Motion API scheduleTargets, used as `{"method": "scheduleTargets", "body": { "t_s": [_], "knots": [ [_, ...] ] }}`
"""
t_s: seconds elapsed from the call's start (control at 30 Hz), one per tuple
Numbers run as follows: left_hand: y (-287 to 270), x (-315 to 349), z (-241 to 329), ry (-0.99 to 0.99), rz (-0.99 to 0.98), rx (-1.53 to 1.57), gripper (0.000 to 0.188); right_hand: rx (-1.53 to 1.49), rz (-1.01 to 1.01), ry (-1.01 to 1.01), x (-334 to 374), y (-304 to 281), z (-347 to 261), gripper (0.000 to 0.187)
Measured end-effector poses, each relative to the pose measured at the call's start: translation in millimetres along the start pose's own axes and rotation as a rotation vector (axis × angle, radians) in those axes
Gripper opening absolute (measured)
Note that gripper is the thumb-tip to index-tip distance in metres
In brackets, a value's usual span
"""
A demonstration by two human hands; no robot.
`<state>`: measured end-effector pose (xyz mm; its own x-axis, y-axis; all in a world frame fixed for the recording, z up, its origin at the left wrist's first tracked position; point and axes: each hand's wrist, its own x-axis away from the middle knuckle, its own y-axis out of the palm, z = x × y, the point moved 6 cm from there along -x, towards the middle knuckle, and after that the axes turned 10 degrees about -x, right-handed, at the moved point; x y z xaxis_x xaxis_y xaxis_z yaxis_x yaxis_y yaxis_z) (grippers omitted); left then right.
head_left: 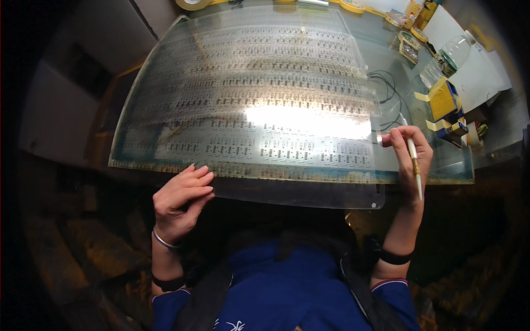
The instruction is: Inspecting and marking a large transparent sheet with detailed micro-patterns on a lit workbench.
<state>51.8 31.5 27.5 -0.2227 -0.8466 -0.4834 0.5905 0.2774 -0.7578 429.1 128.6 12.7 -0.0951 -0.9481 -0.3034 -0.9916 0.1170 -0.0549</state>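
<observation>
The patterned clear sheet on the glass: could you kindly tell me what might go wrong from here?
The patterned clear sheet seems to stick out past the front edge of the glass top, so the person's body might nudge it. Glare across the sheet could hide fine marks. The slim white tool in the right hand might leave a stray mark if it slips.

A large transparent film sheet (309, 63), printed with rows of tiny dark marks, lies across the glass counter (444, 170), stretching forward from between the hands, its near edge overhanging beside the left hand (184, 197) and a bright glare short of the right hand (411, 151). A slim white pen-shaped tool (415, 166) with a brownish band slants in the right hand, one end toward the wearer.
</observation>
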Motion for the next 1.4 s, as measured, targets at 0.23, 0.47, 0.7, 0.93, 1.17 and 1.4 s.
{"method": "scheduleTargets", "body": {
  "t_s": [0.23,0.47,0.7,0.93,1.17,1.4],
  "knots": [
    [3.4,0.9,-1.9,-0.002,0.012,-0.012,0.019,-0.012,-0.005,-0.014,-1.1,-0.1,2.1,0.011],
    [3.0,0.6,-1.2,0.007,0.009,-0.021,0.019,-0.003,0.001,-0.013,-0.8,-0.6,1.8,0.011],
    [3.8,0.5,-1.3,0.003,0.013,-0.01,0.019,-0.027,0.003,-0.003,-0.6,-0.5,2.7,0.011],
    [3.3,1.4,-2.7,0.007,0.006,-0.008,0.02,-0.022,0.006,0.002,0.1,0.2,-0.5,0.011],
    [6.2,-7.3,-6.5,-0.061,-0.026,-0.113,0.024,-0.12,0.029,-0.089,-2.0,-2.1,-2.2,0.036],
    [5.0,-25.5,-4.6,0.022,-0.044,-0.193,0.028,-0.193,-0.323,0.212,1.8,16.9,-0.8,0.03]
  ]
}}
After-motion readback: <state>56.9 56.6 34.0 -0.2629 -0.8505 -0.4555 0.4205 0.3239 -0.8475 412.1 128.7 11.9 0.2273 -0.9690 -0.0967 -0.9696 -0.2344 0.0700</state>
